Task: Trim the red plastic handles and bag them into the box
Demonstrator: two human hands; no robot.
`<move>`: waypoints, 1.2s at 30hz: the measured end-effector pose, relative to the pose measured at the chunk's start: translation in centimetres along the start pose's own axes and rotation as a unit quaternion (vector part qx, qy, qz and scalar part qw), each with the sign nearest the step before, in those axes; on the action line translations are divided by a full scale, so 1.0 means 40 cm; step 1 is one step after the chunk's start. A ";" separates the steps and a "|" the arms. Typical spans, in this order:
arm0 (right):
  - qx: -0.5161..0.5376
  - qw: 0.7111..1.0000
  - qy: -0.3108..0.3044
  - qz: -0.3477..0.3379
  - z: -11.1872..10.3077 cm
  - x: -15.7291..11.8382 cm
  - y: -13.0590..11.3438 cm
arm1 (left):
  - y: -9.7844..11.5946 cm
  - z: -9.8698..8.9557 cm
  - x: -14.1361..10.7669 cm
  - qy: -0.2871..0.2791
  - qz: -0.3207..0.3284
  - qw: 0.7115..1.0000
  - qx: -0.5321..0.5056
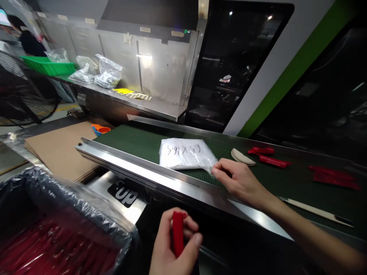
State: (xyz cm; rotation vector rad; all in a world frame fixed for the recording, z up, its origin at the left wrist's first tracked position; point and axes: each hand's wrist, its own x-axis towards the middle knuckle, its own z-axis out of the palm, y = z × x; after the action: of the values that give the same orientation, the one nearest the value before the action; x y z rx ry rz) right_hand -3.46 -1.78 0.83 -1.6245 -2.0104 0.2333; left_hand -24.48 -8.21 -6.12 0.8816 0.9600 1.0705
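Note:
My left hand (pixel 174 244) is closed around a red plastic part (pixel 178 233), held upright in front of the conveyor's metal side rail. Over the green ribbed belt, my right hand (pixel 235 177) pinches the near right corner of a white plastic bag (pixel 186 152). Handwritten figures, upside down to me, are on the bag's top, and it lies on the belt. Just beyond my right hand is a cream-coloured curved piece (pixel 242 157). Several red plastic parts (pixel 273 161) lie farther right, and a thin knife-like tool (pixel 318 210) rests near my right forearm.
The conveyor (pixel 129 141) crosses in front of me. A bin lined with plastic (pixel 71 202) holds many red parts at lower left. Cardboard (pixel 60 149) with orange-handled scissors lies behind it. A metal shelf (pixel 160 108) carries bags and a green basket (pixel 51 65); a person stands far left.

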 end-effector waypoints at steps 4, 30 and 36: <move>0.086 0.995 -0.013 -0.053 0.034 -0.103 -0.100 | 0.055 0.044 0.033 -0.029 -0.049 0.996 -0.062; 0.177 0.982 -0.063 -0.019 0.056 -0.266 -0.109 | -0.058 0.004 -0.017 -0.127 0.139 0.908 0.374; 0.128 0.976 0.150 0.090 -0.004 -0.332 -0.080 | -0.060 -0.022 0.028 -0.055 0.075 0.924 0.371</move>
State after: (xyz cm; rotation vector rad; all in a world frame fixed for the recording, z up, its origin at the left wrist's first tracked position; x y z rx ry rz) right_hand -4.42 -15.20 -1.55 -1.5721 -1.5422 0.2834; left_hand -24.38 -7.61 -8.84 1.6403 1.2378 0.7610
